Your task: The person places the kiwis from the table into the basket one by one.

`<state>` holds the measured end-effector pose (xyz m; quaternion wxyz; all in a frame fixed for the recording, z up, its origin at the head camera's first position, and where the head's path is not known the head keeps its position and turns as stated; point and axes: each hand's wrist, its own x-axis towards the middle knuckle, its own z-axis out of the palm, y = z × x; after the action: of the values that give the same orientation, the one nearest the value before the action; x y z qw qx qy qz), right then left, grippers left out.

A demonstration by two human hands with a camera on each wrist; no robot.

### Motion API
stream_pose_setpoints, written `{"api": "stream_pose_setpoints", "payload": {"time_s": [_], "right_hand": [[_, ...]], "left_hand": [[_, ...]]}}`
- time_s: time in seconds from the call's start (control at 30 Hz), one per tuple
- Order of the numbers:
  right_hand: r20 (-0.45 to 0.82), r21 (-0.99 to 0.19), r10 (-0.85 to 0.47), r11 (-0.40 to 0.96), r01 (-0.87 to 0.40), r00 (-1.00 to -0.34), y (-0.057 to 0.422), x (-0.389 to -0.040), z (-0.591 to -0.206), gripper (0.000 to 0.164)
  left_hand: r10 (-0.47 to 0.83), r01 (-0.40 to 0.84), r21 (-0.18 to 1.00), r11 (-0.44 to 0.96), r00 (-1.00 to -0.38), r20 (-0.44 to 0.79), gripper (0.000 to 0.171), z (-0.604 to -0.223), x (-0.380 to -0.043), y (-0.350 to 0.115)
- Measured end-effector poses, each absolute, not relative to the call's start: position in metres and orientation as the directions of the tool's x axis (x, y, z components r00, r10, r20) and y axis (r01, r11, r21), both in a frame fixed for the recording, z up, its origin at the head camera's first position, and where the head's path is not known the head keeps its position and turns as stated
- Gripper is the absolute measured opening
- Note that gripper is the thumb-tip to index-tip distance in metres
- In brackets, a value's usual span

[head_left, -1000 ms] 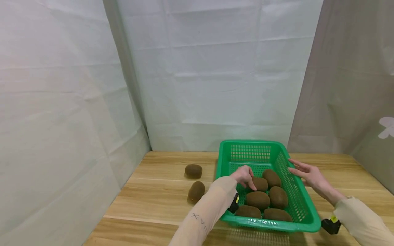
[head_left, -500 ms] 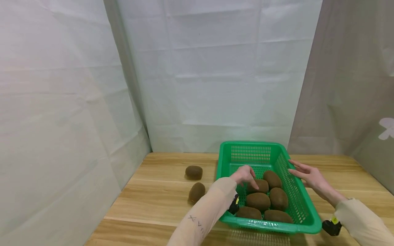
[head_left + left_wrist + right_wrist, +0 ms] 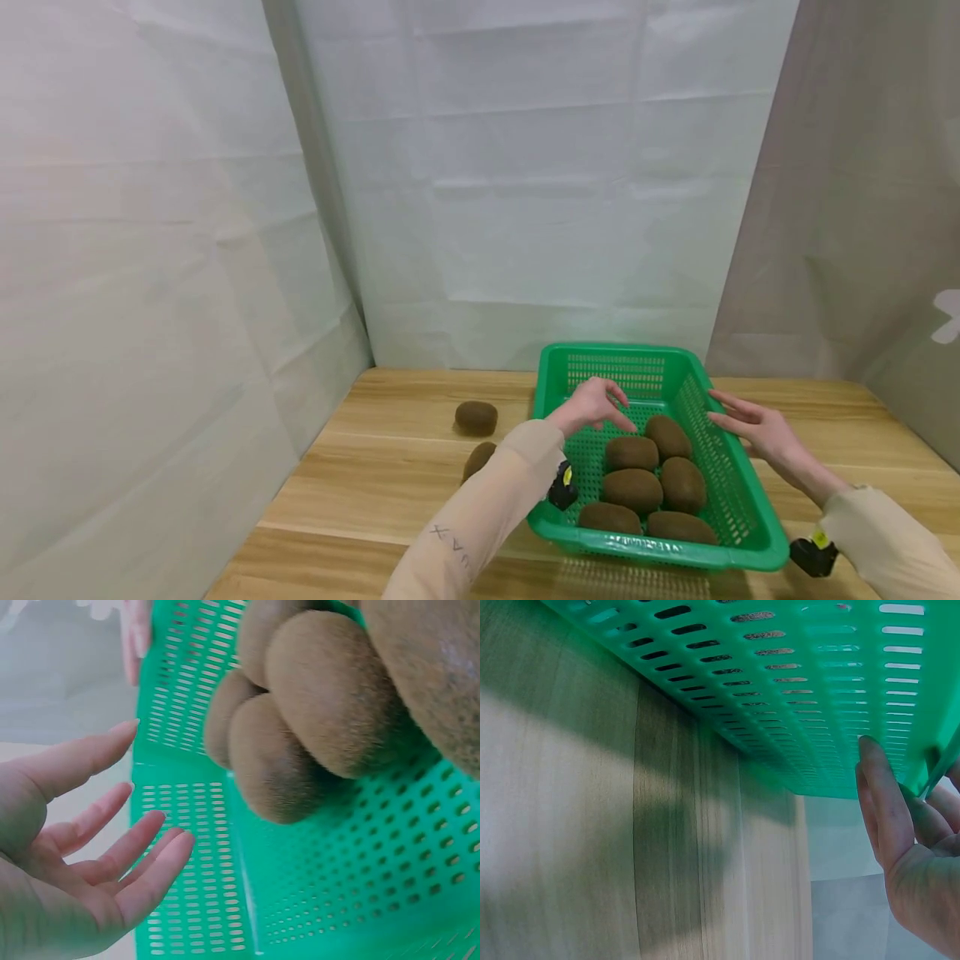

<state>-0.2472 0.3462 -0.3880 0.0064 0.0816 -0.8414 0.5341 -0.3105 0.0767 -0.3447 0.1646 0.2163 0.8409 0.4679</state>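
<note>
My left hand (image 3: pixel 592 406) hovers over the green plastic basket (image 3: pixel 652 551), its fingers spread and holding nothing. In the left wrist view the palm of that hand (image 3: pixel 82 877) faces up beside several brown kiwifruit (image 3: pixel 334 694). The kiwifruit (image 3: pixel 632 490) lie grouped at the basket's near and right side. My right hand (image 3: pixel 765 429) rests against the basket's right rim from outside, fingers mostly straight. In the right wrist view, fingertips (image 3: pixel 874 750) of this hand touch the slotted outer wall (image 3: pixel 810 690).
Left of the basket, one kiwifruit (image 3: pixel 476 417) lies on the wooden table (image 3: pixel 375 483). Another kiwifruit (image 3: pixel 478 458) nearer me is partly hidden by my left sleeve. A pale sheet (image 3: pixel 525 208) hangs behind the table, with more hangings at both sides.
My left hand has let go of a kiwifruit in the basket and lifted up and slightly left, away from it. My right hand has stayed at the rim.
</note>
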Motion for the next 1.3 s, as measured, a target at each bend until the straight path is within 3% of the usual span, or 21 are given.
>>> {"api": "stream_pose_setpoints", "payload": {"time_s": [0.23, 0.57, 1.1, 1.3], "right_hand": [[0.09, -0.899, -0.13, 0.416, -0.137, -0.987, 0.347, -0.247, -0.387, 0.063], [0.091, -0.886, -0.13, 0.442, -0.14, -0.987, 0.349, -0.247, -0.387, 0.063], [0.088, -0.885, -0.116, 0.446, -0.131, -0.989, 0.353, -0.247, -0.387, 0.063], [0.08, -0.887, -0.11, 0.446, -0.122, -0.991, 0.354, -0.246, -0.386, 0.064]], "left_hand": [[0.602, 0.156, 0.948, 0.277, -0.797, -0.045, 0.023, -0.334, -0.31, 0.059], [0.618, 0.264, 0.935, 0.235, -0.783, 0.066, 0.027, -0.325, -0.306, 0.041], [0.51, 0.273, 0.959, 0.081, -0.838, 0.195, 0.032, -0.327, -0.322, -0.02], [0.416, 0.281, 0.959, 0.042, -0.878, 0.238, 0.032, -0.338, -0.329, -0.041]]}}
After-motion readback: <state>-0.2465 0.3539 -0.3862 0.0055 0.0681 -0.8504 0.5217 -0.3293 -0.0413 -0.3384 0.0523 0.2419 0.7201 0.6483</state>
